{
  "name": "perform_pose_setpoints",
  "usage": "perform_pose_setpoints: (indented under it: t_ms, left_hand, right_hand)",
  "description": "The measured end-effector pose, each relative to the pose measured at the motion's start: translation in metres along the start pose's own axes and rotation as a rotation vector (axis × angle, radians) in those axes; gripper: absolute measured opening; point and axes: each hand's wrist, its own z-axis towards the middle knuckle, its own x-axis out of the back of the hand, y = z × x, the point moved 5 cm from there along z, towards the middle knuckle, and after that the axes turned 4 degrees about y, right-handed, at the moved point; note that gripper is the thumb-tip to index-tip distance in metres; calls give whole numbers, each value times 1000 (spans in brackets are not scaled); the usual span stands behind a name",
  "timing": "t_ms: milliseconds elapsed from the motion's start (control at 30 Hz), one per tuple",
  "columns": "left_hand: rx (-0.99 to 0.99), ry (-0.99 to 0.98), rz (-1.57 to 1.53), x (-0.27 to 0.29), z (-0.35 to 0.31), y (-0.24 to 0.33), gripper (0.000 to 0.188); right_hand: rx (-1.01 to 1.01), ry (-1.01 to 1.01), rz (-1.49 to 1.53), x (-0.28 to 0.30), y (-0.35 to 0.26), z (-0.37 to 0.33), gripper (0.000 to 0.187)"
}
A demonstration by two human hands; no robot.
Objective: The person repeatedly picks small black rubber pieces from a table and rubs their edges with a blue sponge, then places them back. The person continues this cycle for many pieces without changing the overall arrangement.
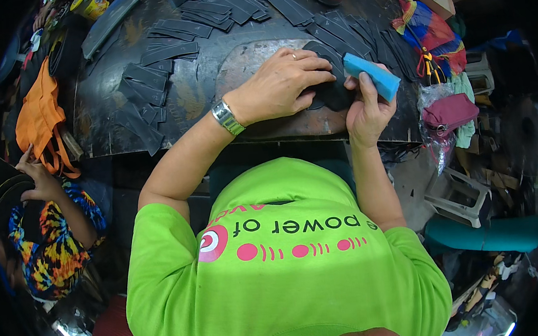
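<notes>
Over the worn board [238, 68] at the table's near edge, my left hand [294, 83] bends its fingers onto a dark sole-shaped piece [333, 93] and holds it down. Part of that piece is hidden under the fingers. My right hand [370, 109], just right of it, grips a light blue rectangular block [374, 78] between thumb and fingers. The block is tilted, its left end close to the dark piece; whether they touch I cannot tell.
Dark strips [177, 29] lie fanned in an arc across the table. An orange bag [39, 111] hangs at left, near another person's hand [35, 176]. Pliers [430, 66], a maroon pouch [450, 114] and a plastic stool [458, 196] are at right.
</notes>
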Motion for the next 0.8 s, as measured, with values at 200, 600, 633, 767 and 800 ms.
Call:
perform_pose_setpoints:
  t_ms: [200, 600, 633, 767, 800]
  left_hand:
    - [-2, 52, -1, -1, 1, -6, 33]
    - [151, 270, -411, 14, -3, -16, 12]
    - [170, 298, -452, 16, -4, -17, 11]
    - [517, 222, -921, 6, -14, -24, 18]
    - [482, 222, -874, 8, -15, -22, 19]
  right_hand:
    - [-23, 31, 32, 1, 1, 0, 28]
    - [-16, 29, 26, -2, 0, 1, 28]
    - [-15, 28, 26, -1, 0, 1, 28]
    - [-20, 30, 19, -1, 0, 1, 28]
    - [-23, 34, 16, 0, 1, 1, 28]
